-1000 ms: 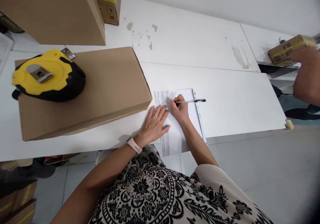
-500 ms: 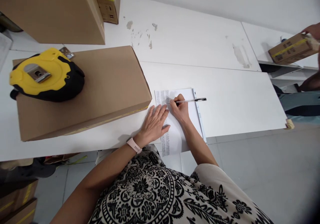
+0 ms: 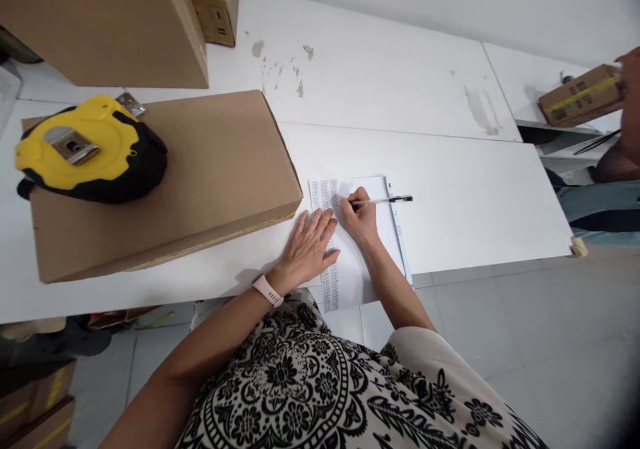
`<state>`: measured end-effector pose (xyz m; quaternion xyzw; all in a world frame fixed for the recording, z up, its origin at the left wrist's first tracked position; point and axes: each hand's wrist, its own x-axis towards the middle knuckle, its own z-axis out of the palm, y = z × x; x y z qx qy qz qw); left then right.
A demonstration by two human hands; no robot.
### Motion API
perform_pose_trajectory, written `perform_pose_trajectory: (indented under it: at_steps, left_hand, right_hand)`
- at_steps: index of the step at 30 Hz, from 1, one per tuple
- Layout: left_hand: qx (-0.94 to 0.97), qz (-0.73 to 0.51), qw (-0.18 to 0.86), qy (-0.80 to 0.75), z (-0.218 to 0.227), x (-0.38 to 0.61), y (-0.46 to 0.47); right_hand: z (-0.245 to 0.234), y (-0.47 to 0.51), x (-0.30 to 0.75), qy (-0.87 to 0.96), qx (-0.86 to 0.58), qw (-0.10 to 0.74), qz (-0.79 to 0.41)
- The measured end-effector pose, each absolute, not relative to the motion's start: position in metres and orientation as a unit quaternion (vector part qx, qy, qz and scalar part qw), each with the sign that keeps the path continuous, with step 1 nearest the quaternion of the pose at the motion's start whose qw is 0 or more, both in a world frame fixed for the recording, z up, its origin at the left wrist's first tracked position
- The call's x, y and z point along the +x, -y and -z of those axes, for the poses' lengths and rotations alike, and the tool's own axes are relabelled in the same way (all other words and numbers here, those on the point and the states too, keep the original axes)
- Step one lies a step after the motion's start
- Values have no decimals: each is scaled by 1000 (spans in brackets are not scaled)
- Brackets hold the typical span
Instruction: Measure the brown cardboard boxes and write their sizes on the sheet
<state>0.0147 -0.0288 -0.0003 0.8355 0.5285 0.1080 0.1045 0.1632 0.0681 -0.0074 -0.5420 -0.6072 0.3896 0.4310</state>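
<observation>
R hand (image 3: pixel 360 217): pinched on clear-barrelled pen (image 3: pixel 386 200), prob. for fine control.
L hand (image 3: pixel 309 247): flat, fingers a bit apart, prob. steadying sheet (image 3: pixel 353 277).
Sheet: L hand's 3 o'clock (near edge overhangs table (image 3: pixel 470 215)).
Tape measure (image 3: pixel 103 145): L hand's 10 o'clock, on carton (image 3: pixel 220 159).

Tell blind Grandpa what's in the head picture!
A right hand holds a slim clear pen over white paper with text columns, left hand resting across its edge. A yellow-black tape measure sits on a brown cardboard box.
</observation>
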Motion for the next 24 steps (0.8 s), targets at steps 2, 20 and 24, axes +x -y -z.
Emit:
perform_pose_trajectory:
  at_steps: [2,20,24]
  left_hand:
    - [836,-109,104,-528,0,15,29]
    - [836,-105,96,-531,2,15,29]
    - [836,-107,95,-530,2,14,29]
  right_hand:
    - [7,-68,163,608,-541,430,-391]
    - [6,-69,165,622,-538,422,-382]
    - [7,-70,166,620,-539,426,-379]
